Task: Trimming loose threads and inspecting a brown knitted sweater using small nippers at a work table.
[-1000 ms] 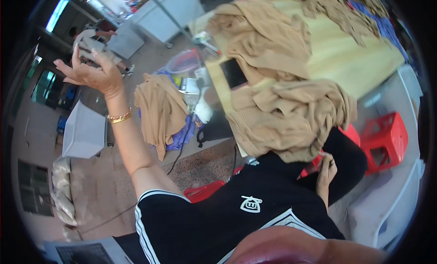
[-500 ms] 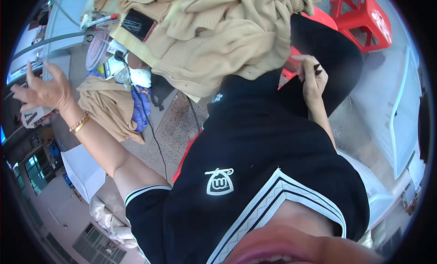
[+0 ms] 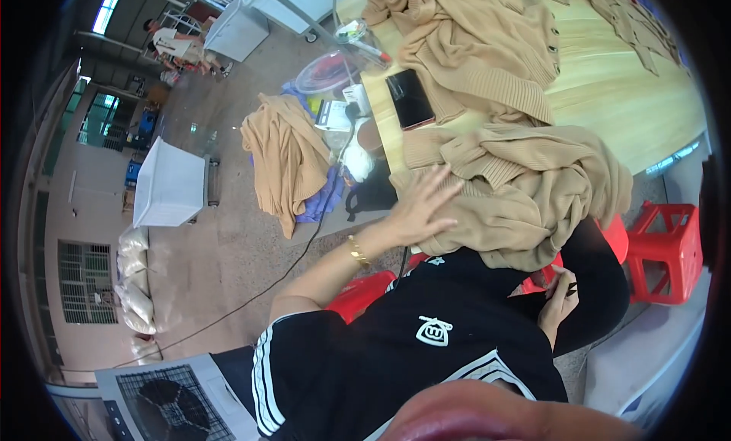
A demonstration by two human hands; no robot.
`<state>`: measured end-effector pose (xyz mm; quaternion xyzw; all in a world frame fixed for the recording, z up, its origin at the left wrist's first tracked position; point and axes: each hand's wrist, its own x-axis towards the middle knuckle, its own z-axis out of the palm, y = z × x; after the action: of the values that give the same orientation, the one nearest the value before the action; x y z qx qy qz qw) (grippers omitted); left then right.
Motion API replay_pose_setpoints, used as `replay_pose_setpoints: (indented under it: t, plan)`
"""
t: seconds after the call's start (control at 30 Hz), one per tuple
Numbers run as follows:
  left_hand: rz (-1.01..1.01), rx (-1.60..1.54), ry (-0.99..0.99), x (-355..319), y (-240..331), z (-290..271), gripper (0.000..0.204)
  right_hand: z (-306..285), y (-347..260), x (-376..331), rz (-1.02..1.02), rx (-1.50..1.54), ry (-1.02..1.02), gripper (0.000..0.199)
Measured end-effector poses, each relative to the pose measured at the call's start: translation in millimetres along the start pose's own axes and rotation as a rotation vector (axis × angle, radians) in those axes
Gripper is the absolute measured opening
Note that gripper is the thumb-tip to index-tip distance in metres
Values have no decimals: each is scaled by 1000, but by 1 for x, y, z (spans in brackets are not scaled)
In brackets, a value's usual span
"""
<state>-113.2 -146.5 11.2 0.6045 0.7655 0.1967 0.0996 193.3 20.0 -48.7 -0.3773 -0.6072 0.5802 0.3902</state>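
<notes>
Over the left end of a tan knitted garment, my left hand has its fingers spread. It holds nothing; whether the fingertips touch the knit I cannot tell. That garment is bunched at the table's near edge and hangs over my lap. My right hand rests by my thigh, fingers curled round a small dark pointed tool, most of it hidden in the grip. Farther back on the wood-patterned table lies another tan knit with buttons. A black phone lies to its left.
Left of the table are a heaped tan knit, a white box and a dark cable. Red stools stand at the right. A white wheeled bin and a floor fan stand left. A person is far off.
My left hand has come in from the far left to the near garment. The view has swung left, and more tabletop shows. My right hand stays curled by my thigh.
</notes>
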Motion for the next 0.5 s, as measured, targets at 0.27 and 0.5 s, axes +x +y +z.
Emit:
replay_pose_setpoints:
  t: [0.27,0.5]
  plan:
    - [-22,199,9,-6,1,34,70,4,5,6,40,-8,49,30]
    - [-17,177,31,-13,4,36,69,1,3,-4,-13,-56,-3,33]
